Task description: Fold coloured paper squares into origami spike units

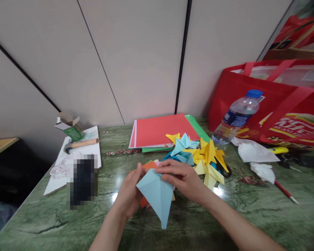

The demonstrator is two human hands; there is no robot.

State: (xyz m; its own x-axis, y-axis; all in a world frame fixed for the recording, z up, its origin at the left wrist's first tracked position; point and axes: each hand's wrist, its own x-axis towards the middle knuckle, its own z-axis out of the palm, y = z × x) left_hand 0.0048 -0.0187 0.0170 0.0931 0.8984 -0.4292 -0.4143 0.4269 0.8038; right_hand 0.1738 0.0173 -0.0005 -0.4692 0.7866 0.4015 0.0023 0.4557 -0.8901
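Observation:
A light blue folded paper piece (158, 195), kite-shaped with its point toward me, is held above the green marble table (54, 223). My left hand (129, 195) grips its left edge from below, fingers closed. My right hand (181, 177) pinches its upper right corner, fingers bent over the paper. Orange and pink folded sheets (149, 165) lie just under and behind my hands. A heap of folded yellow (209, 162) and blue (183, 146) paper shapes sits right behind my right hand.
A stack of red and green paper sheets (162, 130) lies by the wall. A water bottle (237, 118) leans on a red bag (277, 101) at right, with crumpled tissues (253, 151) nearby. At left a white board (54, 181) holds a small box (69, 127) and a hammer (82, 143).

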